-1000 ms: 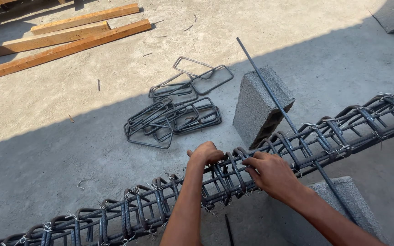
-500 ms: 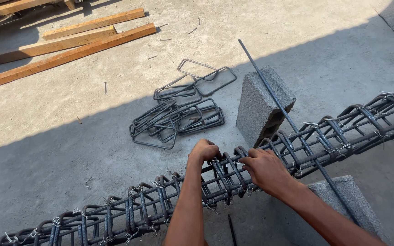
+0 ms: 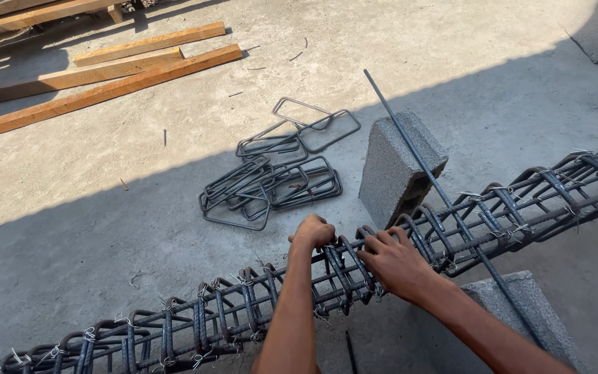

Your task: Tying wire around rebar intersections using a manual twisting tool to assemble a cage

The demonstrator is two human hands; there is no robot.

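Harsh sun top-left – deep fg shadow, sharp.

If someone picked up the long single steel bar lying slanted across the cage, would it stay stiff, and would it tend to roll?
The long bar looks thin for its length, so it would probably flex and sag slightly if lifted at one end. It is round, yet its ribbed surface and its rest on the rebar cage and concrete block likely limit rolling. It seems fairly heavy.

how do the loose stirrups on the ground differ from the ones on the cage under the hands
The loose stirrups lie flat in a jumbled pile on the concrete; the cage stirrups stand on edge in a row, wire-tied to long bars. The left hand and right hand grip the cage ones; the pile is untouched. Both are dark bent-rebar rectangles.
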